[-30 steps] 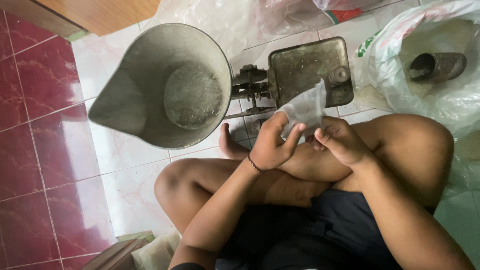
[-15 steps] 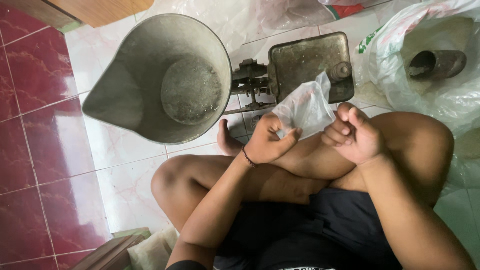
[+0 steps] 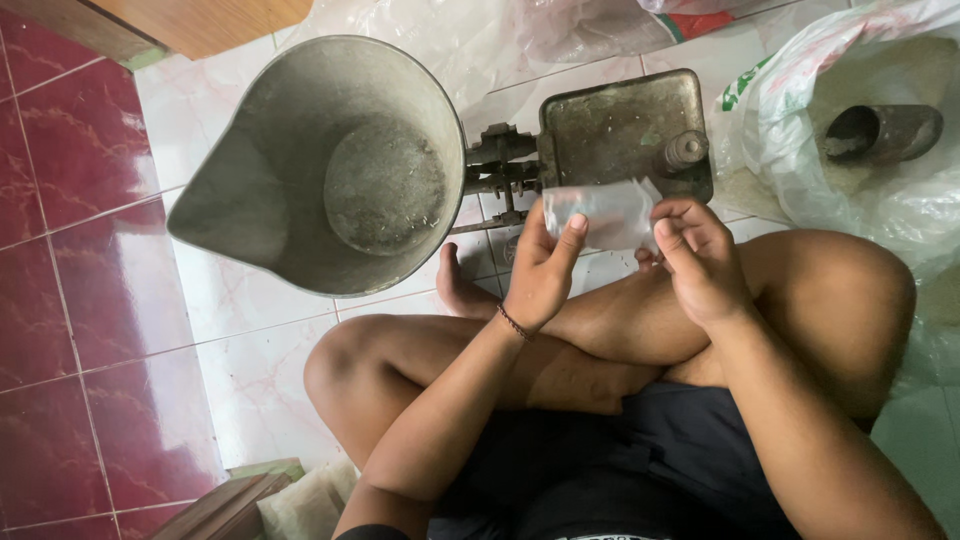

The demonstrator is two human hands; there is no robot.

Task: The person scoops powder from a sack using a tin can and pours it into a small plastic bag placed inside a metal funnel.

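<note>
Left hand point(image 3: 537, 268) raised, fingers curled, right hand point(image 3: 700, 262) pinching, legs crossed

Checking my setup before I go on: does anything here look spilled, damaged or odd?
Nothing spilled. The scale's flat platform looks stained and corroded. Both hands, left hand and right hand, hold a clear plastic bag.

Small clear pouch point(image 3: 600, 212) in hands; white sack point(image 3: 860, 190) right
</note>
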